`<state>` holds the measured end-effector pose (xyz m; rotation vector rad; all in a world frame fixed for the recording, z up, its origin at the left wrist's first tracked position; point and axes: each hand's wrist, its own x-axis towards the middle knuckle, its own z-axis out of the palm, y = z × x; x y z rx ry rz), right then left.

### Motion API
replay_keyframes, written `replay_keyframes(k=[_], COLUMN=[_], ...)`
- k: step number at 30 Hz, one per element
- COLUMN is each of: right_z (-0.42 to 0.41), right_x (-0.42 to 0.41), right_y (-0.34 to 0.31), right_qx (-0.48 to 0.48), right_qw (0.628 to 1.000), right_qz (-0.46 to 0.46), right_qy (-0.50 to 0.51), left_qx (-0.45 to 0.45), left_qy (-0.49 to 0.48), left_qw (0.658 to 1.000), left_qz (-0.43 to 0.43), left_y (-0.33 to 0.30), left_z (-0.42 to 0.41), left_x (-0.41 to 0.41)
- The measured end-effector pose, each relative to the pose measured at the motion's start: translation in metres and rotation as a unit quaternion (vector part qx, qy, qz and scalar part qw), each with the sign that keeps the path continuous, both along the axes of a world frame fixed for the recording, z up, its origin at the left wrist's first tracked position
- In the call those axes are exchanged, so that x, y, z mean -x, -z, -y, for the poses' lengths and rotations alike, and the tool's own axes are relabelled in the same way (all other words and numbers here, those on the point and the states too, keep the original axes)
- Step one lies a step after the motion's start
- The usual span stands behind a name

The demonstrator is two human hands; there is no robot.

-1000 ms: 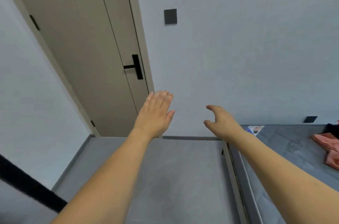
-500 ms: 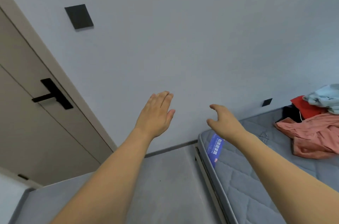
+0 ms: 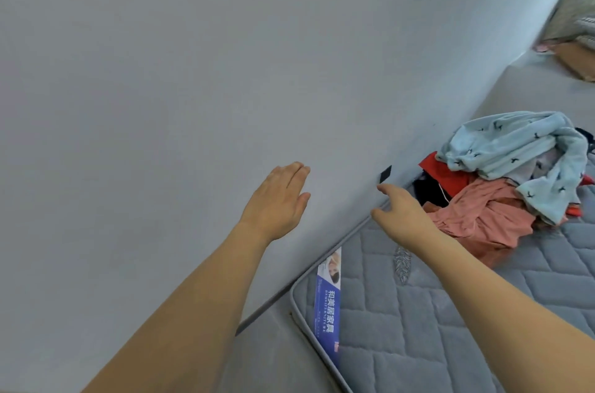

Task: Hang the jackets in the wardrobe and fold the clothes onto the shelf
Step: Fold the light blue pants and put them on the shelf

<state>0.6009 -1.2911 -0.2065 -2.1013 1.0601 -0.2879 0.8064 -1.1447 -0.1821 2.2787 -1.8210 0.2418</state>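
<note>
Both arms reach out in front of a plain grey wall (image 3: 193,70). The left hand (image 3: 278,202) is flat, with its fingers straight and close together, and it holds nothing. The right hand (image 3: 401,210) is held up over the near corner of the mattress (image 3: 418,312), with its fingers loosely bent and its thumb sticking out; it holds nothing too. The pile of clothes (image 3: 502,180) lies on the mattress, up against the wall, just past the right hand. A light blue top with small dark birds (image 3: 521,151) is on top of the pile. A red piece (image 3: 447,175) peeks out under it. A pink piece (image 3: 483,218) spreads out at the front, nearest the right hand. A small black plate (image 3: 385,173) sits on the wall beside the pile. A blue label (image 3: 328,305) runs along the mattress edge.
</note>
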Motion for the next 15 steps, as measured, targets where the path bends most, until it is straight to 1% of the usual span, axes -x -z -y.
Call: replay_keyframes(k=[4,8,15], right_z=[0.043,0.089,0.145], right_x=[-0.019,-0.045,-0.09], right_y=[0.009,0.024,0.037], right_qx=[-0.014,-0.017,-0.034], right_qw=[0.999,0.994,0.971], right_qz=[0.001,0.0,-0.014], right_qy=[0.041,0.108,0.236], left_qx=[-0.018,-0.035,-0.071], left_qy=[0.043,0.099,0.23], left_qw=[0.999,0.994,0.97], left_qz=[-0.004,-0.019,-0.034], left_y=[0.009,0.025,0.049], left_z=[0.068,0.143,0.269], left_x=[-0.036,-0.073,-0.121])
